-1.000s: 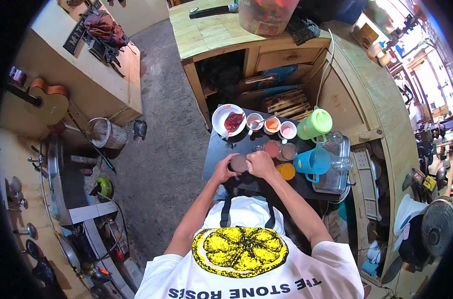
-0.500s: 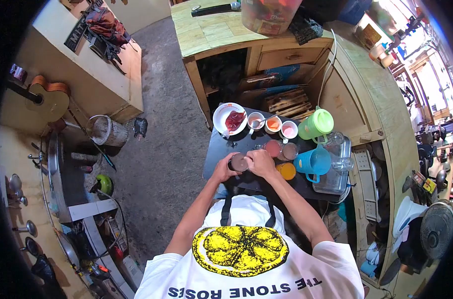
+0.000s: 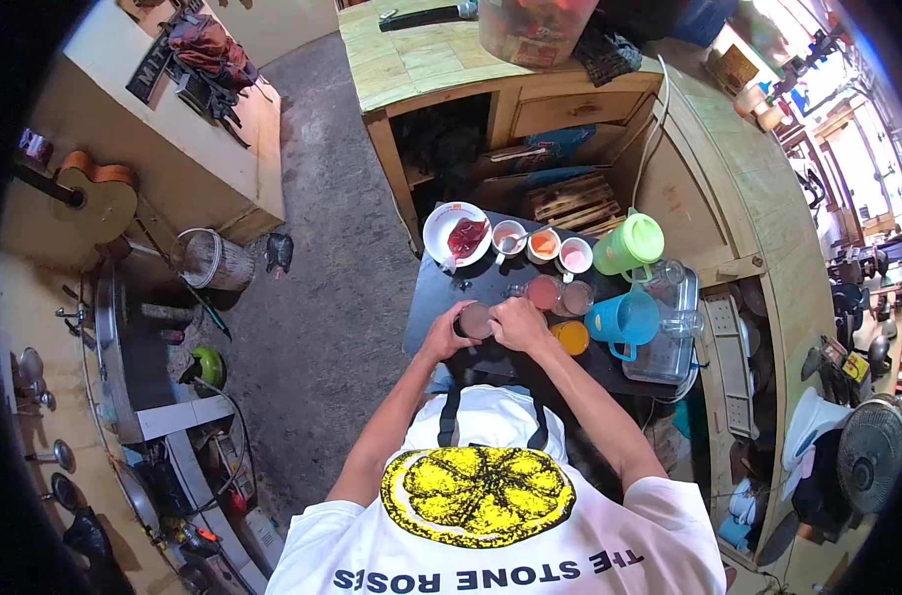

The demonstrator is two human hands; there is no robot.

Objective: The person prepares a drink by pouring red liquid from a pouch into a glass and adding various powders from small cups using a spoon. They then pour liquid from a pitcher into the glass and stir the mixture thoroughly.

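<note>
Just above the near part of the dark tabletop [image 3: 426,322], my left hand [image 3: 445,337] is wrapped around a glass [image 3: 476,320] of greyish-brown drink. Closed against the right side of its rim is my right hand [image 3: 519,325]; what its fingers pinch is hidden. Beyond my right hand stand a glass of pink drink [image 3: 543,293] and a second glass of brownish drink [image 3: 577,297]. Beside the right wrist is a glass of orange drink [image 3: 571,338].
A white bowl [image 3: 437,236] with dark red pieces stands at the back left. Several white cups [image 3: 575,256] continue that row, one with a spoon. To the right are a green pitcher [image 3: 631,246], a blue pitcher [image 3: 624,322] and a clear tray [image 3: 659,369] with glasses.
Both hands stay at the same glass. The drink's surface in it looks slightly paler and smoother. The view has shifted very slightly.
</note>
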